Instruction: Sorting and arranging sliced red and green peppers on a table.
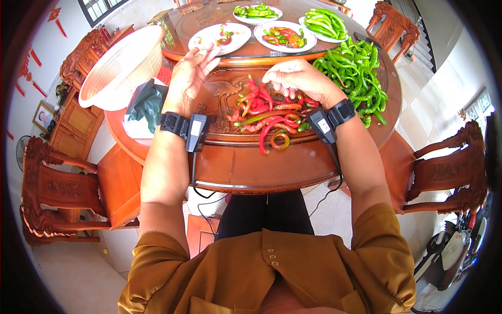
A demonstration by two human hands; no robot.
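My left hand is raised with fingers apart beside the near-left rim of a white plate that bears a few small chili peppers. My right hand, fingers curled, is over a pile of red chili peppers; whether its fingertips pinch one of them I cannot tell. A large heap of green chili peppers lies to the right of my right hand. Farther back are a plate of mixed red and green peppers and two plates of green peppers.
The round carved wooden table has a raised glass-topped turntable. At its left stand a pink plastic basket and a dark plastic bag. A dark knife lies behind the green heap. Carved wooden chairs flank the table. Cables hang from both wrist devices.
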